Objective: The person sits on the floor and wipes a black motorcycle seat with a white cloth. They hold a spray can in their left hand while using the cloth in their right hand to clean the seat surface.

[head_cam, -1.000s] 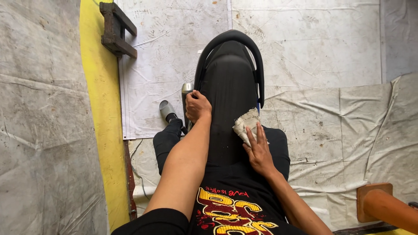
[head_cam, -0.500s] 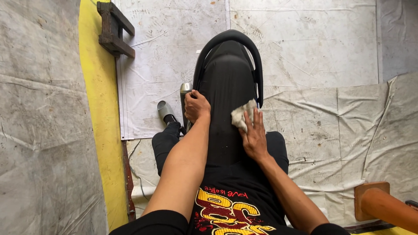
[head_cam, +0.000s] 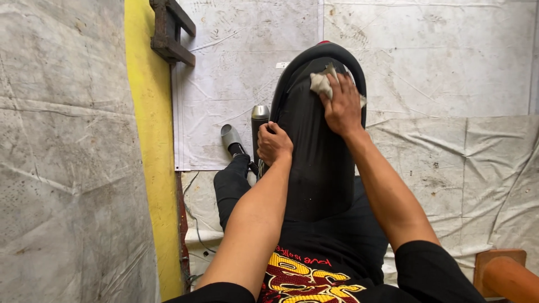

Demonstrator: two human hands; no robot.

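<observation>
A black motorcycle seat (head_cam: 314,163) with a black grab rail (head_cam: 353,67) around its far end stretches away below me. My right hand (head_cam: 341,104) presses a crumpled pale cloth (head_cam: 323,83) flat against the far end of the seat, fingers spread over it. Gripping the seat's left edge about halfway along is my left hand (head_cam: 274,143), fingers curled. Just left of that hand stands a silver exhaust pipe tip (head_cam: 259,115).
My leg in black trousers and a grey shoe (head_cam: 231,137) hang to the seat's left. Worn white sheeting covers the floor (head_cam: 438,67). A yellow strip (head_cam: 149,140) with a rusty metal bracket (head_cam: 169,31) runs on the left. An orange-brown wooden piece (head_cam: 505,275) sits bottom right.
My right hand has slid the cloth from the middle of the seat's right side up to its far end. The left hand stays on the left edge.
</observation>
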